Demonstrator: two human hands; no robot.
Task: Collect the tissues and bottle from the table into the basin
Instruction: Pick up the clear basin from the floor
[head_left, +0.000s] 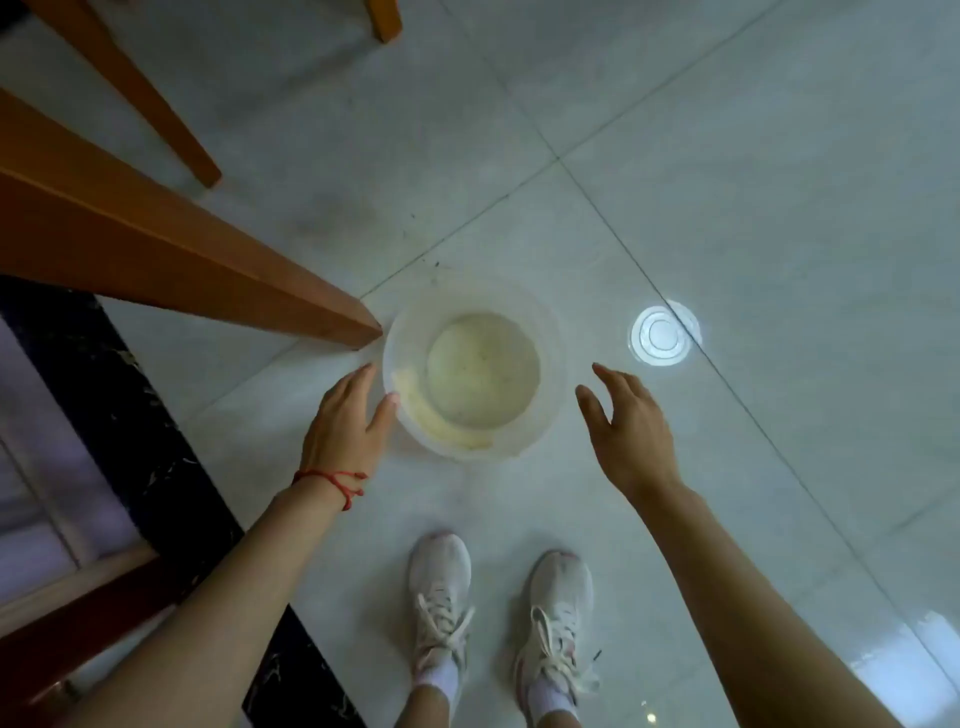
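Note:
A round translucent white basin (551, 358) stands on the tiled floor, empty, with a yellowish stained bottom. My left hand (349, 421) is open at the basin's left side, its thumb touching the rim. To the right of the basin my right hand (626, 423) hovers open, a short gap away from the wall. Neither hand holds anything. No tissues or bottle are in view.
A wooden table leg (218, 270) ends on the floor just left of the basin, and another leg (156, 119) stands farther back. A dark marble strip (130, 415) runs along the left. My white sneakers (441, 597) stand below the basin. A bright ceiling-light reflection (662, 335) lies right of the basin.

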